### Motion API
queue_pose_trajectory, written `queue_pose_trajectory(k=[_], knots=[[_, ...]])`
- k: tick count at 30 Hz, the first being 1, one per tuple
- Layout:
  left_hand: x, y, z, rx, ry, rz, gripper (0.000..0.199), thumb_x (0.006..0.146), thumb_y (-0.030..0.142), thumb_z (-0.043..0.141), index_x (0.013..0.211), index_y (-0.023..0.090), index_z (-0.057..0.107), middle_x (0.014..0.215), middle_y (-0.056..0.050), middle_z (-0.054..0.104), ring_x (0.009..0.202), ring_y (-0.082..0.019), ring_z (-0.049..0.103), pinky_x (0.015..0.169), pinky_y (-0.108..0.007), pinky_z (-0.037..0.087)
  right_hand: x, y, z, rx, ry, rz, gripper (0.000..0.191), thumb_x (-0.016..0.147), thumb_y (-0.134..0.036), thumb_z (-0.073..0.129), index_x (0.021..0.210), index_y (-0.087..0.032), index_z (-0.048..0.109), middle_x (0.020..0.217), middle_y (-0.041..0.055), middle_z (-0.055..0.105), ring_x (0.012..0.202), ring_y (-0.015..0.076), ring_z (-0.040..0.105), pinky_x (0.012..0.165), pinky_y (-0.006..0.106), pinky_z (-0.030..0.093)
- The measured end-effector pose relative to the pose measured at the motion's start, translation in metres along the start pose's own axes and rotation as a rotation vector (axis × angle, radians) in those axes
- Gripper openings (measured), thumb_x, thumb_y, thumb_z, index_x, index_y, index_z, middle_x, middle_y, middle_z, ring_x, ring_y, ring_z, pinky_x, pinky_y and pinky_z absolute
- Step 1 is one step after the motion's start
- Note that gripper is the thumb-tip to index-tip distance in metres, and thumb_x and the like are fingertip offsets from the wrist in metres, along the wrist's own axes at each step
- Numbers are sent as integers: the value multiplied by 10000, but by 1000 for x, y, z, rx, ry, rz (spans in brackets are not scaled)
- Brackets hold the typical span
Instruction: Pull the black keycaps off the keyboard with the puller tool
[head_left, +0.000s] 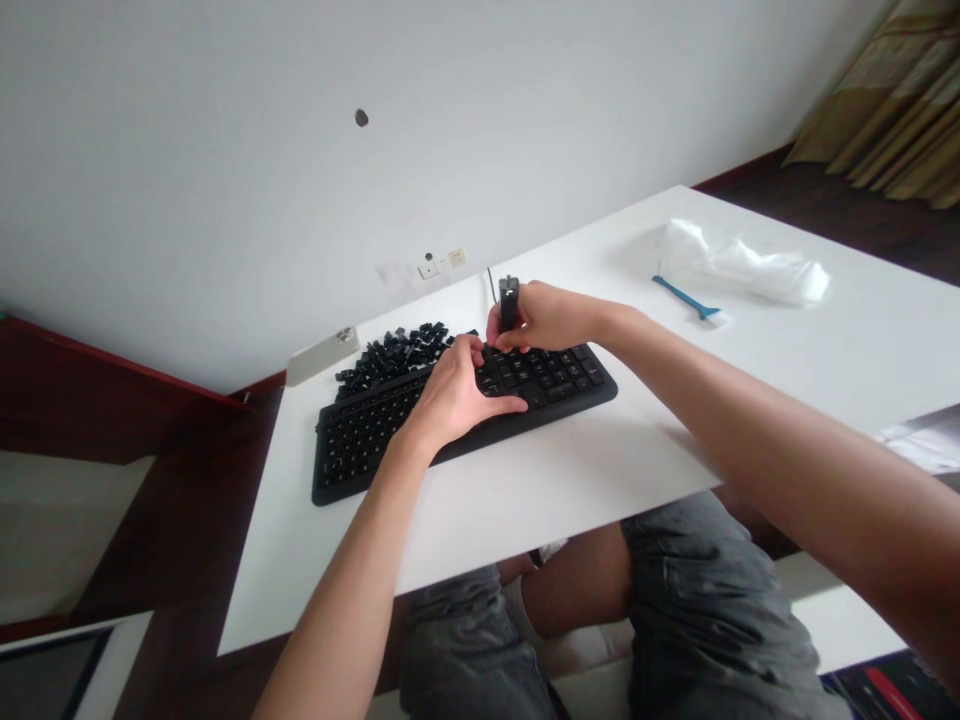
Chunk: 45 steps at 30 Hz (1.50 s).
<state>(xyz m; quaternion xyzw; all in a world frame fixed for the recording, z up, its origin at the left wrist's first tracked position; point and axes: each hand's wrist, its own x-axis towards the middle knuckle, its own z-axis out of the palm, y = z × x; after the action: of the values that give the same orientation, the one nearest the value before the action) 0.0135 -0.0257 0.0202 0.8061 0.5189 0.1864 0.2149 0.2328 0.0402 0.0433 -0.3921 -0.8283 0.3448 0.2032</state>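
Note:
A black keyboard (559, 372) lies on a white table. On its left part the keycaps are off and the switch row shows, while keycaps sit on the right part. My left hand (454, 392) rests over the keyboard's middle, thumb spread away from the fingers and touching it. In my right hand (541, 316) is a small upright black tool (508, 300) with a metal bit at its top end, held above the keyboard's back edge. Its lower end is hidden by my fingers. Behind the keyboard is a heap of loose black keycaps (394, 355).
A phone (322, 355) lies left of the heap. On the right are a blue-handled brush (684, 297) and a crumpled clear plastic bag (750, 268). A thin cable (491, 284) runs toward the wall, which bears sockets (457, 258). The table's front edge is close to my legs.

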Motion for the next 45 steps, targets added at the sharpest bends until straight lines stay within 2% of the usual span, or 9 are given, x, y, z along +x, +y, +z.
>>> queue_pose_trajectory(k=[5, 9, 16, 23, 27, 30, 36, 40, 45], knots=[[1, -4, 1, 14, -4, 64, 533, 777, 462, 934, 1116, 233, 592, 1182, -67, 655, 1128, -275, 633, 980, -423, 535, -4, -9, 2, -97, 31, -94, 125, 841, -194, 722, 910, -252, 809, 852, 20, 789, 810, 214, 710, 740, 333, 521], [2, -3, 2, 33, 17, 88, 515, 786, 450, 933, 1099, 224, 592, 1124, -67, 665, 1089, -283, 641, 953, -426, 541, -4, -10, 6, -144, 21, -117, 127, 855, -216, 726, 937, -259, 813, 826, 25, 778, 759, 212, 696, 721, 340, 515], [2, 0, 0, 70, -12, 79, 492, 796, 466, 925, 1069, 217, 600, 1132, -77, 689, 1103, -293, 647, 973, -429, 534, -2, -8, 7, -86, 10, -155, 103, 853, -254, 734, 930, -279, 798, 871, 5, 800, 831, 228, 710, 798, 359, 526], [5, -2, 0, 90, -3, 165, 401, 809, 467, 918, 972, 230, 639, 996, -54, 693, 1030, -303, 667, 972, -452, 528, -8, -18, 1, -157, -102, -157, 132, 779, -275, 769, 899, -301, 817, 833, -1, 784, 779, 215, 682, 736, 345, 480], [5, -1, -2, 90, -11, 164, 410, 805, 510, 912, 957, 226, 659, 986, -60, 706, 1013, -308, 681, 954, -450, 532, -13, -29, 3, -208, -105, -141, 150, 839, -415, 747, 890, -292, 816, 800, 9, 775, 749, 211, 668, 724, 341, 466], [4, 1, -2, 128, -27, 192, 370, 861, 495, 868, 1017, 222, 673, 1031, -70, 719, 1024, -296, 683, 981, -442, 519, -19, -34, 7, -173, -49, -97, 289, 942, -514, 650, 913, -277, 811, 834, 11, 786, 742, 199, 663, 729, 334, 467], [2, 1, 8, 257, 45, 193, 417, 924, 573, 755, 1038, 189, 642, 1077, -108, 715, 1083, -321, 663, 1026, -459, 501, -48, -34, 39, -199, 142, -115, 270, 1000, -410, 552, 979, -240, 759, 905, 40, 782, 758, 206, 660, 740, 332, 454], [3, -1, 15, 283, 98, 186, 238, 1009, 380, 620, 1098, 160, 638, 1112, -119, 712, 1080, -295, 654, 1040, -432, 494, -65, -30, 73, -264, 363, -66, 271, 989, -335, 548, 1217, -221, 640, 1065, 90, 770, 891, 257, 700, 801, 354, 487], [3, -4, 20, 295, 127, 175, 292, 994, 219, 558, 1273, 153, 612, 1203, -122, 710, 1142, -284, 634, 1051, -409, 492, -71, -23, 95, -286, 503, -123, 182, 975, -286, 567, 1139, -242, 630, 1103, 107, 757, 1009, 307, 685, 912, 434, 517]])
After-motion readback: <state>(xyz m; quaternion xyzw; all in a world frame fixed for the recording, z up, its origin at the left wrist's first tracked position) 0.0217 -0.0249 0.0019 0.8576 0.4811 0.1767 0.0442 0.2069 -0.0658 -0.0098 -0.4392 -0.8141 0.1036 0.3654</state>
